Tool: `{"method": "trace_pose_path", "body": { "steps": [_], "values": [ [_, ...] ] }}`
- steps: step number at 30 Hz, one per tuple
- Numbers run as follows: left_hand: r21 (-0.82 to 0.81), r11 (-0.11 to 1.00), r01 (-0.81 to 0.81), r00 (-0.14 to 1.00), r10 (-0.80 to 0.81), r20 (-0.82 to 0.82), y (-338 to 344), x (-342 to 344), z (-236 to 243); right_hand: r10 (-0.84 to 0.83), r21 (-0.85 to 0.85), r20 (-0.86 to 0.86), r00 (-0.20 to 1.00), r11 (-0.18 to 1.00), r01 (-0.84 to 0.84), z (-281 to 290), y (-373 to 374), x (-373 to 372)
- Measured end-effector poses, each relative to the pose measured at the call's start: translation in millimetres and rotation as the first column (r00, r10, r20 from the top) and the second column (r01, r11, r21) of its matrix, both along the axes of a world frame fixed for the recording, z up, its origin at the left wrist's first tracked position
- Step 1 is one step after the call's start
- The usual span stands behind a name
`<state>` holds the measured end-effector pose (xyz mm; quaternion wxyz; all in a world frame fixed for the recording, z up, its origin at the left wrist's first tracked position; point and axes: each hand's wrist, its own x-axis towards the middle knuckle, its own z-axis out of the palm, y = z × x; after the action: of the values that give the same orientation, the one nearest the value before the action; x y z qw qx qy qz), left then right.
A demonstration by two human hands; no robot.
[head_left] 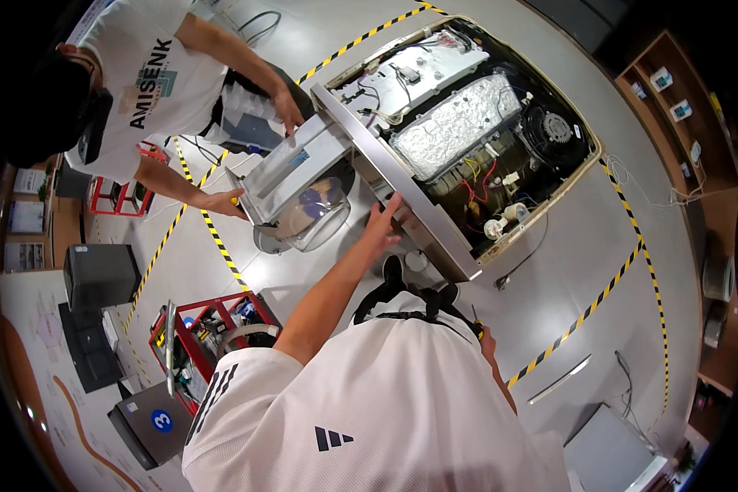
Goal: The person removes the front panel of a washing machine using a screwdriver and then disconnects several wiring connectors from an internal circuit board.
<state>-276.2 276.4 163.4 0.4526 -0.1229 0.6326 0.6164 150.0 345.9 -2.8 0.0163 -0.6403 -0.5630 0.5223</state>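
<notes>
A front-loading washing machine (459, 123) stands before me with its top off, showing a foil-wrapped housing (459, 123), wires and a round black fan. My left hand (379, 228) reaches to its silver front panel (418, 215); the fingers are spread, fingertips against the panel. Low at my right side, my right hand (488, 343) is closed around a screwdriver (477, 328) with a yellow-and-black handle, partly hidden by my shirt. Across from my left hand, a co-worker's two hands touch a grey front section (299, 160) with a clear, bowl-shaped door glass (313, 215).
The co-worker (160, 90) leans in at the upper left. A red tool cart (213, 340) full of tools stands at my left. Black-and-yellow tape (578, 324) marks the floor. A loose cable (504, 281) lies near the machine; wooden shelves (672, 107) line the right.
</notes>
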Motion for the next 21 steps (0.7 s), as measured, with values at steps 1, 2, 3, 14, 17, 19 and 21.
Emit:
{"method": "trace_pose_path", "body": {
  "steps": [1, 2, 3, 14, 17, 19, 21],
  "values": [
    [0.005, 1.000, 0.022, 1.000, -0.022, 0.002, 8, 2, 4, -0.029, -0.010, -0.007, 1.000, 1.000, 0.029, 0, -2, 0],
    [-0.035, 0.998, 0.043, 0.999, -0.044, -0.009, 12, -3, -2, -0.061, -0.017, -0.020, 0.998, 0.998, 0.060, 0, -5, 1],
    [-0.072, 0.995, 0.076, 0.997, -0.077, -0.011, 15, -8, -13, -0.101, -0.022, -0.033, 0.994, 0.995, 0.101, 1, -6, 3],
    [-0.210, 0.977, 0.038, 0.997, -0.024, 0.068, 44, -8, 0, -0.321, -0.193, 0.225, 0.920, 0.911, 0.365, 14, -27, -6],
    [-0.194, 0.979, 0.060, 0.996, -0.047, 0.072, 56, 1, 20, -0.289, -0.185, 0.252, 0.924, 0.922, 0.339, 2, -34, 3],
    [-0.156, 0.985, 0.070, 0.993, -0.053, 0.108, 61, -2, 22, -0.283, -0.171, 0.249, 0.926, 0.928, 0.330, -7, -36, 4],
    [-0.139, 0.986, 0.089, 0.984, -0.066, 0.165, 59, -9, 20, -0.285, -0.166, 0.231, 0.930, 0.931, 0.326, -12, -40, 5]
  ]
}}
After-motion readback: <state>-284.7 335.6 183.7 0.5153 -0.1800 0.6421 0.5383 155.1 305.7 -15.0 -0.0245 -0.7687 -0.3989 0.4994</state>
